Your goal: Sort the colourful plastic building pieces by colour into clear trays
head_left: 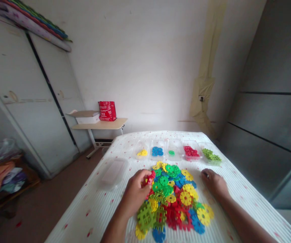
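Note:
A heap of plastic building pieces lies in front of me: yellow flower discs [185, 198], green flower discs [163, 180], blue flower discs [197, 222], red square pieces [172, 216] and olive-green lattice squares [146, 216]. At the heap's left side, my left hand [135, 189] is closed on a red plastic building piece [151, 177] between thumb and fingers. My right hand [214, 183] rests on the table to the right of the heap, apart from it. Its fingers are curled in, and whatever they may hold is hidden.
Clear trays stand in a row behind the heap, with yellow [142, 153], blue [157, 151], green [171, 153], red [191, 151] and olive-green pieces [211, 155]. A clear plastic lid [113, 172] lies left. Beyond is a side table [110, 124] with a red bag [107, 111].

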`<state>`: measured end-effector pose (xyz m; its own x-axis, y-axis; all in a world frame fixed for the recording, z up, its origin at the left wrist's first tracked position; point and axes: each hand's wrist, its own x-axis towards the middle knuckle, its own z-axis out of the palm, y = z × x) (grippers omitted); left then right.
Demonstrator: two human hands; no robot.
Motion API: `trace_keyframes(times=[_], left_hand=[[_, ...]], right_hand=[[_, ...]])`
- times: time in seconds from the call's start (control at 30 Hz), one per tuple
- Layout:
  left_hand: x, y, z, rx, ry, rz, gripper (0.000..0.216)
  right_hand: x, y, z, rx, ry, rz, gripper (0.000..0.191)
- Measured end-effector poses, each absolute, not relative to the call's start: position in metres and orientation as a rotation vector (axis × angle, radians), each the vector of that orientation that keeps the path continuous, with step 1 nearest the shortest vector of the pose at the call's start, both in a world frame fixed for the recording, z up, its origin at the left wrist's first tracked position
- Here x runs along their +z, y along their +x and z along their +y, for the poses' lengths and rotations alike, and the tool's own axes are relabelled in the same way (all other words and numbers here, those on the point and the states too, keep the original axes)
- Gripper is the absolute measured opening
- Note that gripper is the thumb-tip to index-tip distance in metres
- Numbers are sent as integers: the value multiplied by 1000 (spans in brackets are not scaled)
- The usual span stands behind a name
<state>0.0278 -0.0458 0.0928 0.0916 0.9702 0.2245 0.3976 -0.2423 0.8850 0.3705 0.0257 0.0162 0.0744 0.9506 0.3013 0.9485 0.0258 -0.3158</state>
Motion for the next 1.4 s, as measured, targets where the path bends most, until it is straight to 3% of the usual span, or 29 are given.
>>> trace_keyframes(times=[0.17, 0.33, 1.2, 1.4], left_hand=[[89, 62, -25, 1291, 1329, 1001, 24], [63, 87, -8, 1415, 1137, 1019, 24], [40, 93, -15, 1492, 1249, 1133, 20], [40, 94, -15, 1486, 1174, 1079, 20]], right_hand=[[17, 370, 26, 21, -1895, -1859, 27], [18, 370, 25, 14, -1907, -1872, 27], [16, 370, 26, -25, -1903, -1879, 25], [36, 339, 11, 78, -1594, -1857, 27]])
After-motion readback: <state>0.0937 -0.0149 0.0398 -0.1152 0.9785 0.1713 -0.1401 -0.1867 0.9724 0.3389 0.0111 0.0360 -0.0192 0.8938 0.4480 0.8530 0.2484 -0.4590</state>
